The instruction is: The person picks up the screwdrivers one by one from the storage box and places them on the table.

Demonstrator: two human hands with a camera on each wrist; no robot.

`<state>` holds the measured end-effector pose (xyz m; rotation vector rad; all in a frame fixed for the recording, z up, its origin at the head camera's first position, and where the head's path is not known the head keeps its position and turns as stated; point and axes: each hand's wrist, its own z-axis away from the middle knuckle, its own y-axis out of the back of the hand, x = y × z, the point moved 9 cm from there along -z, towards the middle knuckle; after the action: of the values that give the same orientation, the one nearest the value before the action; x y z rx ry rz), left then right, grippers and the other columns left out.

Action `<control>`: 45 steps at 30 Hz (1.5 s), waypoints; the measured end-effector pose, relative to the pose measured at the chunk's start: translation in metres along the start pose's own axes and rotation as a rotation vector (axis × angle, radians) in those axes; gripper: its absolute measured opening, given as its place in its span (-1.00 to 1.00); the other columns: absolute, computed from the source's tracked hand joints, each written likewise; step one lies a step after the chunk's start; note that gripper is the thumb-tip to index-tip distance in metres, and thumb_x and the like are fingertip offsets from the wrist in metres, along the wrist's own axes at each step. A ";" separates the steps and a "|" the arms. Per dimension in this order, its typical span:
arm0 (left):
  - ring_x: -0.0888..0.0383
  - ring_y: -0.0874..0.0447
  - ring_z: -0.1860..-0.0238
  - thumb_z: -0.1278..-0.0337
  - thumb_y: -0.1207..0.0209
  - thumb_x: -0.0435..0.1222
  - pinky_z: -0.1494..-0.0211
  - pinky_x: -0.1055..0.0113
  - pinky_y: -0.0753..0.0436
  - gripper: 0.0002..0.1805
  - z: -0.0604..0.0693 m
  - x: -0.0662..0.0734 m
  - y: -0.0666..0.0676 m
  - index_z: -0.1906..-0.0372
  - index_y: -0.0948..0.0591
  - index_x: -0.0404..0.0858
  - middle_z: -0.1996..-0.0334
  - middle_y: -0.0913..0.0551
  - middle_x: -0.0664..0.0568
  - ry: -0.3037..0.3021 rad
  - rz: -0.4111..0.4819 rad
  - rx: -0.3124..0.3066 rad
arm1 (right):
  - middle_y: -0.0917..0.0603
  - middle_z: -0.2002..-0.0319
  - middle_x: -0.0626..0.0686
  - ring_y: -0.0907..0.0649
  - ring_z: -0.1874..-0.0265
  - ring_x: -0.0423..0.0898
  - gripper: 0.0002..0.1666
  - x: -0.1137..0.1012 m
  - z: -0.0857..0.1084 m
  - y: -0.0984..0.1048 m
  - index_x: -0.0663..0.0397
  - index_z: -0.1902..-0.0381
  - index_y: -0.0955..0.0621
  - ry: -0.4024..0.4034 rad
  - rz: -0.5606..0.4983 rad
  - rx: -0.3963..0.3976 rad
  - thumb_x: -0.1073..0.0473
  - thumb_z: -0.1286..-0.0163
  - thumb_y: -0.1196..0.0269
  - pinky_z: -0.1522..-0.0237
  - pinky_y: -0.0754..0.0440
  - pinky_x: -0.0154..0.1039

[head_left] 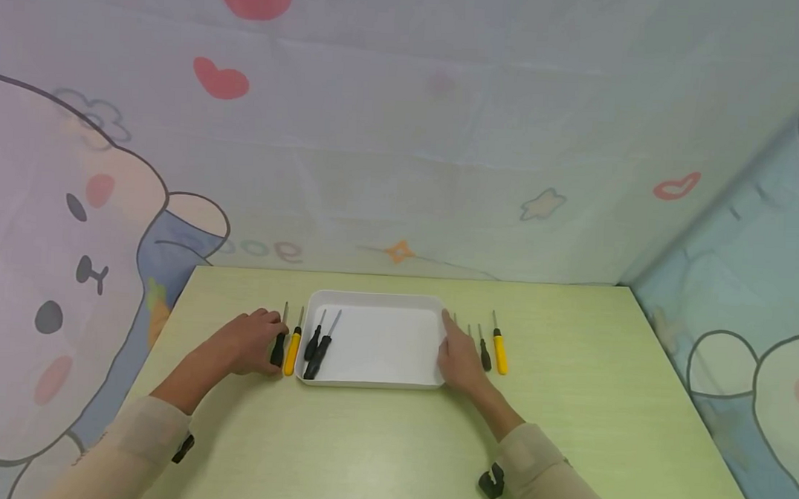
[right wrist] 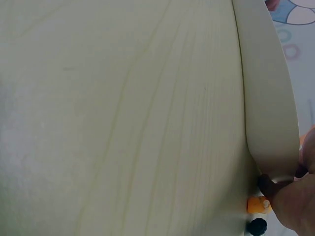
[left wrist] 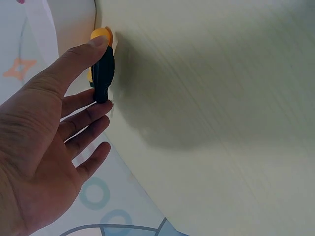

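Observation:
My left hand (head_left: 255, 344) pinches a black-handled screwdriver (left wrist: 103, 73) between thumb and fingertips, left of the white tray. Beside it lies a yellow-handled screwdriver (head_left: 292, 353), close to the tray's left wall. Two dark screwdrivers, one smaller (head_left: 312, 346) and one larger (head_left: 318, 357), lie inside the tray (head_left: 377, 299) at its left end. At the tray's right end my right hand (head_left: 462, 356) grips the rim, its thumb on the inner side. In the right wrist view only part of that hand (right wrist: 295, 206) shows, at the near corner.
Right of the tray stand a black screwdriver (head_left: 485, 355) and a yellow one (head_left: 500, 352) in a row, with more shafts partly hidden behind my right hand. The pale green table (head_left: 377, 449) meets a patterned cloth (head_left: 403, 168) at the back.

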<state>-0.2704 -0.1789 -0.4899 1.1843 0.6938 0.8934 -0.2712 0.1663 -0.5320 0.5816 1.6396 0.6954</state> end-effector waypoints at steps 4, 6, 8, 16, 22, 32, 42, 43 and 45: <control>-0.22 -0.55 -0.21 0.07 -0.61 0.10 -0.23 -0.19 -0.62 -0.21 -0.001 -0.002 -0.005 -0.19 -0.67 -0.31 -0.15 -0.62 -0.20 0.005 0.004 -0.010 | -0.33 -0.55 0.35 -0.50 -0.41 0.16 -0.31 0.000 0.000 0.000 0.43 -0.62 -0.18 0.001 -0.007 -0.004 0.41 -0.59 0.04 -0.52 -0.35 0.15; -0.22 -0.54 -0.21 0.08 -0.61 0.11 -0.23 -0.19 -0.61 -0.20 -0.001 -0.003 -0.007 -0.19 -0.67 -0.31 -0.16 -0.61 -0.21 0.005 0.006 -0.015 | -0.33 -0.55 0.35 -0.52 -0.38 0.16 -0.30 0.000 0.001 0.000 0.44 -0.62 -0.18 0.001 -0.010 -0.005 0.41 -0.58 0.05 -0.52 -0.35 0.15; -0.22 -0.54 -0.21 0.08 -0.61 0.12 -0.23 -0.19 -0.61 -0.20 -0.002 -0.003 -0.008 -0.18 -0.67 -0.30 -0.16 -0.61 -0.20 0.001 0.005 -0.017 | -0.33 -0.55 0.35 -0.52 -0.36 0.15 -0.30 0.000 0.001 0.000 0.44 -0.62 -0.17 0.000 -0.011 -0.005 0.42 -0.58 0.05 -0.52 -0.35 0.15; -0.19 -0.55 -0.21 0.07 -0.61 0.11 -0.22 -0.16 -0.62 -0.22 -0.002 0.001 -0.012 -0.17 -0.68 -0.29 -0.13 -0.62 -0.17 -0.009 -0.003 -0.021 | -0.32 -0.57 0.32 -0.48 -0.43 0.14 -0.30 0.003 0.000 -0.001 0.40 -0.63 -0.17 -0.012 -0.006 -0.008 0.40 -0.59 0.05 -0.53 -0.34 0.14; -0.22 -0.54 -0.22 0.10 -0.61 0.10 -0.23 -0.17 -0.62 -0.22 -0.003 0.000 -0.011 -0.17 -0.68 -0.29 -0.14 -0.62 -0.18 -0.005 -0.009 -0.017 | -0.32 -0.56 0.34 -0.45 -0.47 0.17 -0.30 0.001 0.000 0.000 0.43 -0.62 -0.18 0.002 -0.009 0.003 0.42 -0.58 0.04 -0.53 -0.34 0.14; -0.19 -0.53 -0.22 0.10 -0.61 0.09 -0.24 -0.16 -0.61 -0.22 -0.006 -0.001 -0.011 -0.18 -0.69 -0.28 -0.13 -0.61 -0.15 0.015 -0.013 -0.005 | -0.33 -0.55 0.35 -0.42 -0.50 0.19 -0.31 0.000 -0.001 0.002 0.44 -0.62 -0.19 0.017 -0.009 0.014 0.42 -0.58 0.04 -0.52 -0.34 0.14; -0.18 -0.54 -0.20 0.07 -0.59 0.09 -0.23 -0.14 -0.62 -0.22 -0.008 -0.003 -0.014 -0.21 -0.68 -0.28 -0.13 -0.60 -0.14 0.026 -0.020 -0.008 | -0.35 -0.54 0.35 -0.43 -0.49 0.20 -0.31 0.000 0.000 0.001 0.44 -0.61 -0.21 0.009 -0.016 0.009 0.42 -0.58 0.04 -0.52 -0.36 0.14; -0.18 -0.54 -0.20 0.07 -0.59 0.09 -0.23 -0.14 -0.62 -0.22 -0.008 -0.003 -0.014 -0.21 -0.68 -0.28 -0.13 -0.60 -0.13 0.026 -0.021 -0.007 | -0.36 -0.54 0.35 -0.44 -0.48 0.20 -0.31 0.000 0.000 0.001 0.44 -0.61 -0.21 0.007 -0.016 0.009 0.42 -0.58 0.04 -0.51 -0.36 0.14; -0.17 -0.54 -0.19 0.07 -0.59 0.09 -0.22 -0.14 -0.63 -0.22 -0.008 -0.003 -0.014 -0.21 -0.68 -0.28 -0.13 -0.60 -0.14 0.027 -0.019 -0.008 | -0.36 -0.53 0.35 -0.46 -0.47 0.20 -0.31 0.000 0.000 0.001 0.43 -0.61 -0.21 0.004 -0.017 0.009 0.42 -0.57 0.04 -0.51 -0.37 0.14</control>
<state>-0.2756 -0.1790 -0.5054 1.1591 0.7214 0.8967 -0.2713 0.1670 -0.5315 0.5723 1.6501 0.6774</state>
